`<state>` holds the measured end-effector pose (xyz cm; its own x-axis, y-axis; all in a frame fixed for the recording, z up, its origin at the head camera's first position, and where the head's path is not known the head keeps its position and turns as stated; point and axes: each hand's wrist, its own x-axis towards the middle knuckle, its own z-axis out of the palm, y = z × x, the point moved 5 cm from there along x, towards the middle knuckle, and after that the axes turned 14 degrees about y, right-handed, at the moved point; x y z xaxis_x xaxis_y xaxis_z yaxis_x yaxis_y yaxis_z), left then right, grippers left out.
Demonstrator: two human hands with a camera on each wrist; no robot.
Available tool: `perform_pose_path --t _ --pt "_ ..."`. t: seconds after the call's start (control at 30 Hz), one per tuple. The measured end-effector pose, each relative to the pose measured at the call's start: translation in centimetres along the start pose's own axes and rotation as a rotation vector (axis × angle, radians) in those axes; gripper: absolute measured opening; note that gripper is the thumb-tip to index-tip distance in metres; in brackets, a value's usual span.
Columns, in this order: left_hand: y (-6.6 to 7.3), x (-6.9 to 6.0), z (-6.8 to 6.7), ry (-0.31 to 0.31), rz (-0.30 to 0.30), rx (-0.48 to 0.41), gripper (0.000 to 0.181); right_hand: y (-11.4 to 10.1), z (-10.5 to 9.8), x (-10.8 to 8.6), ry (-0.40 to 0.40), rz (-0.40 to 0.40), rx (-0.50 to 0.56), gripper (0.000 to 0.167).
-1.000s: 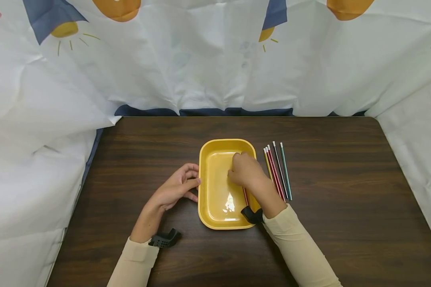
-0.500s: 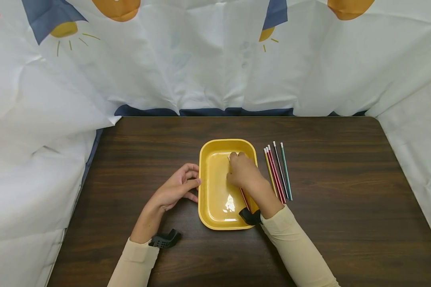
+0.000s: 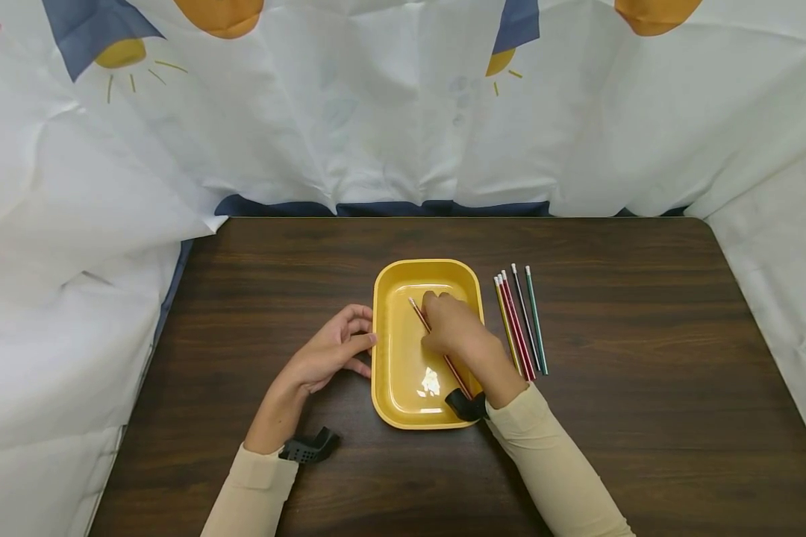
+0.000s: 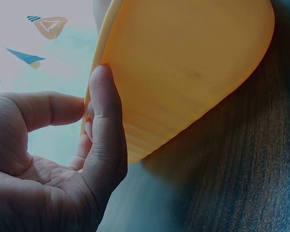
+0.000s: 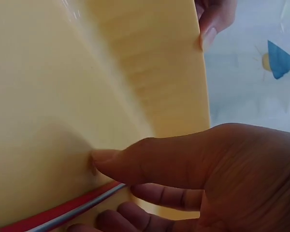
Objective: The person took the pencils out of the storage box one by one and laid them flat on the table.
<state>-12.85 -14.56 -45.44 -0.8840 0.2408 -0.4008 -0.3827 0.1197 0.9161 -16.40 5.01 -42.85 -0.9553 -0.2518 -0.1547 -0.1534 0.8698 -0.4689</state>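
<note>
A yellow tray (image 3: 391, 403) stands in the middle of the table. My left hand (image 3: 336, 347) grips its left side, thumb at the rim and fingers against the outer wall. Inside the tray, a red pencil (image 3: 458, 377) with a white end lies slanted beneath my right hand (image 3: 455, 324). In the right wrist view, the red pencil (image 5: 63, 210) shows a silvery streak and passes between thumb and fingers. The thumb (image 5: 135, 157) stays apart from it, and no pinch is visible. Part of the pencil is hidden by the hand.
Several pencils (image 3: 524, 321), yellow, red, dark grey and green, lie side by side right of the tray. The brown wooden table (image 3: 645, 358) is bordered by white patterned cloth (image 3: 403, 134) at the back and sides. Each wrist wears a black camera mount (image 3: 309, 446).
The red pencil's white end has come into sight and shifted left, so the pencil lies more slanted in the tray. My right hand has moved slightly left and nearer; the left hand keeps still.
</note>
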Motion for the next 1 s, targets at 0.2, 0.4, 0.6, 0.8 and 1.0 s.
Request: perform_pose_path --t 0.2,0.4,0.6,0.8,1.0 --pt "0.07 0.06 -0.04 0.010 -0.005 0.005 0.050 -0.18 0.34 0.03 -0.033 0.004 0.031 0.033" --pt "0.20 0.08 0.03 0.008 0.000 -0.004 0.050 -0.18 0.53 0.06 -0.034 0.027 0.049 0.033" --pt "0.14 -0.01 0.10 0.003 0.000 -0.007 0.051 -0.14 0.62 -0.07 -0.030 0.027 0.052 0.029" --pt "0.06 -0.04 0.14 0.000 0.000 -0.006 0.051 -0.18 0.38 -0.11 -0.003 0.032 0.095 0.028" --pt "0.08 -0.03 0.06 -0.001 -0.001 -0.005 0.050 -0.38 -0.24 0.07 0.018 0.051 0.144 0.044"
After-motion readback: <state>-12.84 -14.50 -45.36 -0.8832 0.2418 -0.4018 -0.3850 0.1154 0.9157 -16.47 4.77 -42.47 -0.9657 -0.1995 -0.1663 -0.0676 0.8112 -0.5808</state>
